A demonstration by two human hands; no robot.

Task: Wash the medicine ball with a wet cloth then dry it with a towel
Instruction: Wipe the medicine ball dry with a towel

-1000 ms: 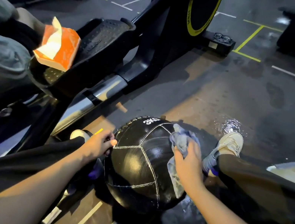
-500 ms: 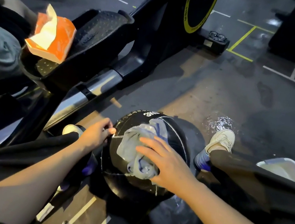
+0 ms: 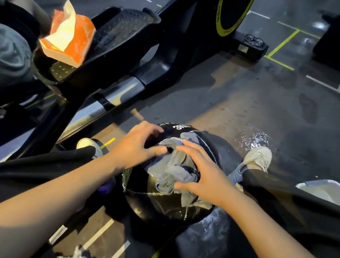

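- Black leather medicine ball (image 3: 158, 203) sits on the wet floor (image 3: 246, 110) between our feet, wedged there so it can't roll while we wipe.
- Grey wet cloth (image 3: 174, 170) lies bunched on top of the ball, in reach of both hands.
- Right hand (image 3: 203, 177) lies on the cloth, fingers spread and slightly bent, thumb hooking its lower edge, likely pressing it to the ball.
- Left hand (image 3: 137, 146) hovers at the cloth's left edge, fingers loosely curled; whether it pinches fabric, we cannot tell.
- White basin (image 3: 331, 192) sits near our right leg, probably for rinsing.
- Orange tissue pack (image 3: 69, 37) rests on the exercise machine (image 3: 125, 38), well apart, up off the wet.
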